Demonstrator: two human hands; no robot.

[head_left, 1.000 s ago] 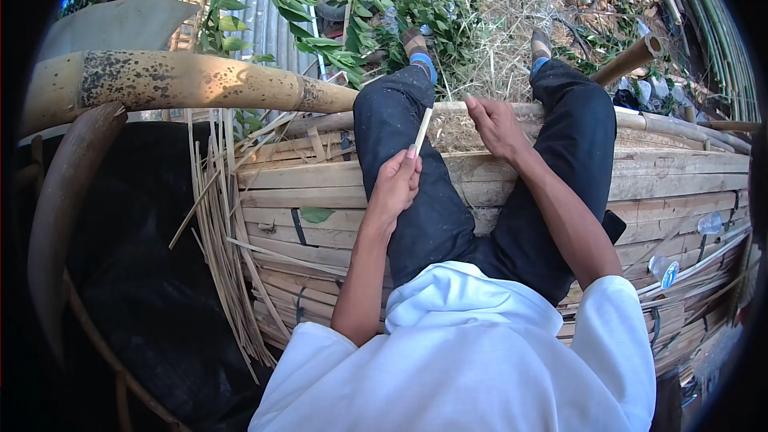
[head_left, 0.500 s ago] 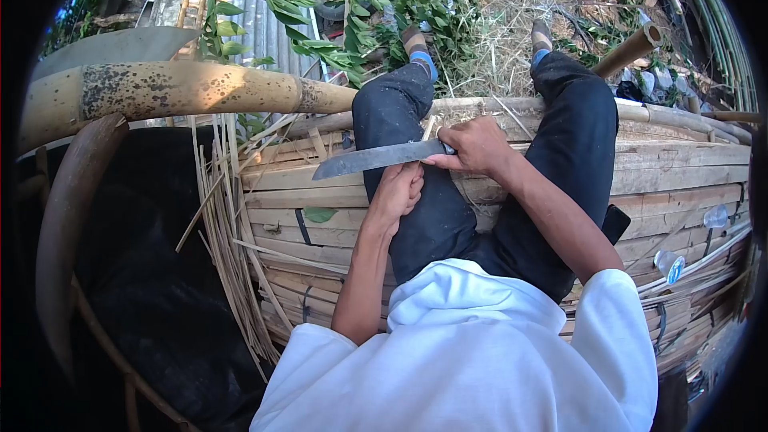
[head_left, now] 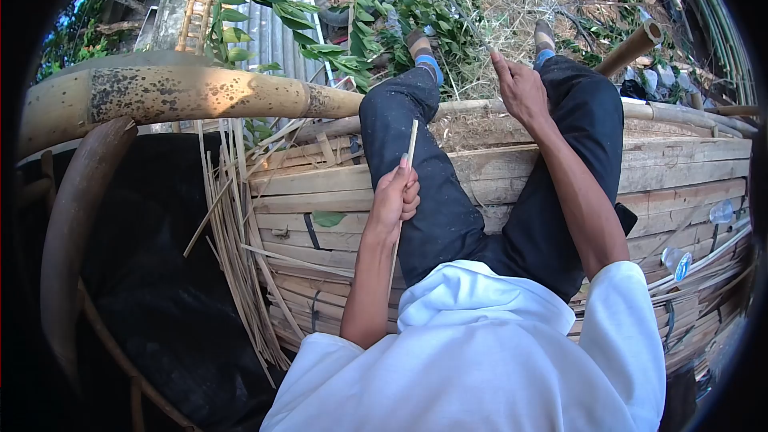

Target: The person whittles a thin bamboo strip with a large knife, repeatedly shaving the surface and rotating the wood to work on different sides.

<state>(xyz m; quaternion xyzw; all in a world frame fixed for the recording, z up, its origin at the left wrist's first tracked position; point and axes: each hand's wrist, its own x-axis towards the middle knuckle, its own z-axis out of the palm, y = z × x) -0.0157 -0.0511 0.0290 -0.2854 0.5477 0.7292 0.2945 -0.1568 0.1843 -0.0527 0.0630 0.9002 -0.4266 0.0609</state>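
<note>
L hand [head_left: 398,196] clenched on thin bamboo strip [head_left: 413,142], its far end above L thigh [head_left: 440,216]. R hand [head_left: 524,96] near R knee [head_left: 580,88], gripping knife [head_left: 474,26], blade near edge-on, pointing fwd.

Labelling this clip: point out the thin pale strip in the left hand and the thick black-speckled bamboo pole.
Thin pale strip [head_left: 413,139]: head view, upper end.
Thick bamboo pole [head_left: 144,95]: head view, speckled stretch.

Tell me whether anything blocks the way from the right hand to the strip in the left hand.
Nothing visible stands between the right hand and the upper part of the strip above the left hand. The left knee and the slats appear to lie beneath that gap, not across it.
</note>
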